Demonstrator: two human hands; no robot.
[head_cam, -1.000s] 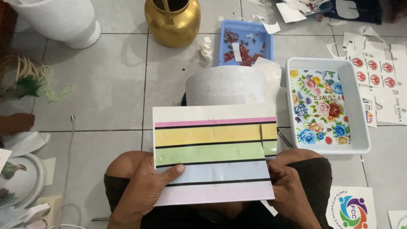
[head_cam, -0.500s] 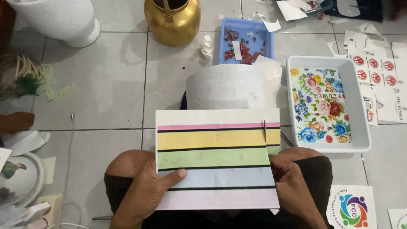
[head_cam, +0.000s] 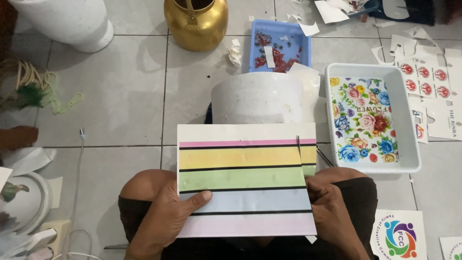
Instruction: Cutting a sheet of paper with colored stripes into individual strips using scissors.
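Nearest, the left hand (head_cam: 166, 219) pinches the striped pastel sheet (head_cam: 243, 185) over the person's lap, thumb on top. The right hand (head_cam: 332, 216) grips its right edge, apparently closed. Beyond stands a white bucket (head_cam: 257, 98); farther right, a floral tray (head_cam: 406, 120).

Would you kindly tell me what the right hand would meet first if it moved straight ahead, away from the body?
Probably the white tray with the flowered sheet, though depth is unclear.
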